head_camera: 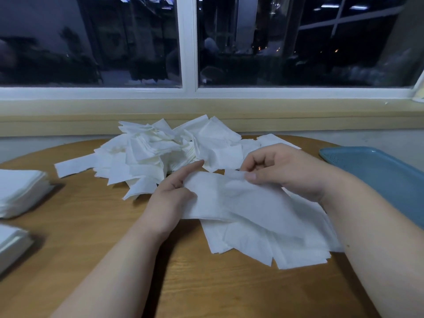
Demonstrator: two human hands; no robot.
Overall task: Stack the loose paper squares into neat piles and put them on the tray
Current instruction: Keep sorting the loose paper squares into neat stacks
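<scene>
A loose heap of white paper squares [160, 150] lies at the far middle of the round wooden table [91, 226]. Nearer to me, a fanned bunch of paper squares [252, 226] rests partly on the table. My left hand [169, 198] grips its left edge with thumb on top. My right hand [282, 171] pinches the top sheet's far edge between thumb and fingers. The blue tray [378, 177] sits at the right with nothing seen on it. Two neat piles of squares stand at the left edge, one further away [20, 191] and a nearer pile [11, 244].
A cream window ledge [206, 115] and a white-framed window [190, 47] run behind the table. Bare wood shows in front of me between my forearms and to the left of the held bunch.
</scene>
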